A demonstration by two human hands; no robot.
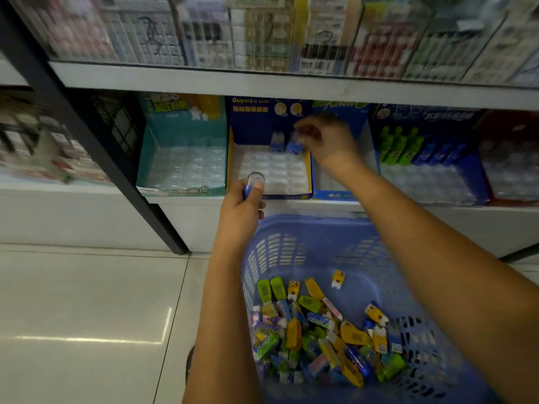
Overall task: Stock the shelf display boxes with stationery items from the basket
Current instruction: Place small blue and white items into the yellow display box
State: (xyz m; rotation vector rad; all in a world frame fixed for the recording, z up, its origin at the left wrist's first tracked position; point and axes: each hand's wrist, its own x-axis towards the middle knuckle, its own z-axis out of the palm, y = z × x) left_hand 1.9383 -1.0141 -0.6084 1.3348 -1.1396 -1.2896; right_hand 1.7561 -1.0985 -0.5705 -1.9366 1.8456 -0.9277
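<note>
Blue basket [320,249] below; right hand [326,138] seemingly masks box [256,118].

Motion blur is smearing the right hand [323,138] over the navy display box [250,126], the left hand [239,211] is hiding most of a clear-capped item [256,179], and the bottom edge is cropping the blue basket [277,249].

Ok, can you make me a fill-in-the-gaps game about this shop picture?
The loose stationery lies in a blue plastic ____.
The ____ hand holds a clear-capped blue item.
The right hand reaches into a dark blue box on the ____.
Missing words: basket, left, shelf.
</note>
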